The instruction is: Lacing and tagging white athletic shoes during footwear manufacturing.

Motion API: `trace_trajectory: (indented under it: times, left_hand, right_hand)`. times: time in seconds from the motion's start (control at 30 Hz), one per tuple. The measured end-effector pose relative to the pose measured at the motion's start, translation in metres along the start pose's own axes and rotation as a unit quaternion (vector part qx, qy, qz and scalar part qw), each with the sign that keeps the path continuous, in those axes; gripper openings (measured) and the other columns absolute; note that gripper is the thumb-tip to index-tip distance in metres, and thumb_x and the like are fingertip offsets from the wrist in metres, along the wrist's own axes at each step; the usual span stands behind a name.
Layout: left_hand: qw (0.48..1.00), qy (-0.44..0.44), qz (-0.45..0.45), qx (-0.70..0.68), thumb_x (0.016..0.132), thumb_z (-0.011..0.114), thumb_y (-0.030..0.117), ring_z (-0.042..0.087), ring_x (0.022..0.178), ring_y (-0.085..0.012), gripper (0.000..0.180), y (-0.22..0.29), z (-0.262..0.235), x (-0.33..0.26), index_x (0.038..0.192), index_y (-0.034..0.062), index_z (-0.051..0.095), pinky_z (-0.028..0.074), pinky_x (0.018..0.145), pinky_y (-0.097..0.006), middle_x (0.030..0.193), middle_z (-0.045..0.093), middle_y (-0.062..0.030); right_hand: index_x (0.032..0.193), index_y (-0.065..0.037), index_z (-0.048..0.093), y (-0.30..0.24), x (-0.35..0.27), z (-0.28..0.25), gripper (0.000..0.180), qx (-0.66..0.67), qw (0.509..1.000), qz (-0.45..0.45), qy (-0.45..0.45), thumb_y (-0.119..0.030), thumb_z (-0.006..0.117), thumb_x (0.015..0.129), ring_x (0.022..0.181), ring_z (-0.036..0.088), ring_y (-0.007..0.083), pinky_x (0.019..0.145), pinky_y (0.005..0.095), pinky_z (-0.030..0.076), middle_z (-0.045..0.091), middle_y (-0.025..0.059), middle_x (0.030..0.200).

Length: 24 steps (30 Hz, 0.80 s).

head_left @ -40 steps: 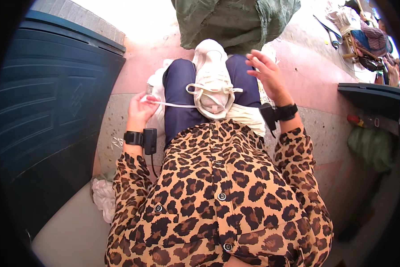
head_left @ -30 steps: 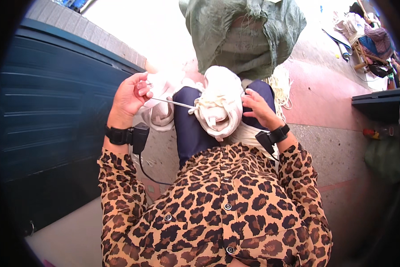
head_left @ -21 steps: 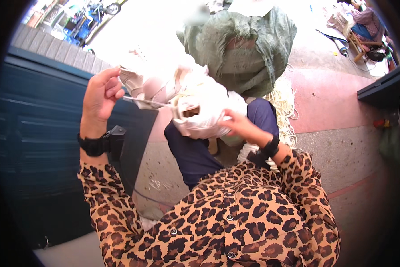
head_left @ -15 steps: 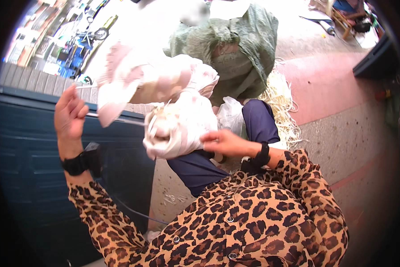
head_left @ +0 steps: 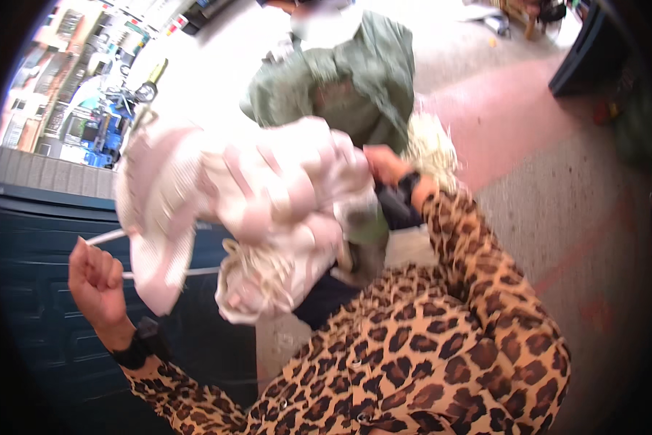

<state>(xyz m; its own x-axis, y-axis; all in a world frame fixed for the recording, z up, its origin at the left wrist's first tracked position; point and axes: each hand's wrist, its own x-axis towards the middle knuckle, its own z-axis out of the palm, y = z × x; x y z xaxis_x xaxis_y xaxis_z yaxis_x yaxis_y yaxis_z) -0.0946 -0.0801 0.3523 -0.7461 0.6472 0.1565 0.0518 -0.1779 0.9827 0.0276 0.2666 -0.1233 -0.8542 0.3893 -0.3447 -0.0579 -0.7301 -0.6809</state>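
Setting: outdoors, in bright daylight that washes out the upper middle of the view.
Ground: pale speckled pavement on the right, crossed by a broad reddish-pink band.
Left side: a dark blue panelled wall or door in shade, topped by a grey ledge.
Far left background: blurred colourful street clutter, too indistinct to identify.
Upper right: a dark box-like object at the pavement's edge.
Centre background: a grey-green sack standing on the ground.
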Motion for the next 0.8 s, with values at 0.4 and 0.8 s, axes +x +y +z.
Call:
trace_trajectory:
  times: [0.4,0.8]
  left_hand:
    - [0.999,-0.033,0.018,0.034,0.084,0.051,0.015,0.020,0.039,-0.0025,0.033,-0.013,0.008,-0.005,0.059,0.0133,0.030,0.021,0.036,-0.019,0.049,0.022,0.0055]
    - [0.994,-0.070,0.042,0.070,0.083,0.053,0.015,0.029,0.042,-0.0033,0.020,-0.035,0.014,0.035,0.066,0.0098,0.043,0.032,0.046,-0.021,0.051,0.032,0.0049]
  right_hand:
    - [0.106,-0.002,0.052,-0.030,-0.063,0.000,0.030,0.454,0.880,0.105,0.099,-0.025,0.052,0.087,0.093,0.058,0.0225,0.082,0.0332,0.048,0.059,0.0100,0.102]
    - [0.118,0.003,0.042,-0.129,-0.087,0.029,0.048,0.228,0.969,-0.059,-0.072,-0.036,0.029,0.094,0.112,0.045,0.0281,0.099,0.0421,0.032,0.047,0.0157,0.121]
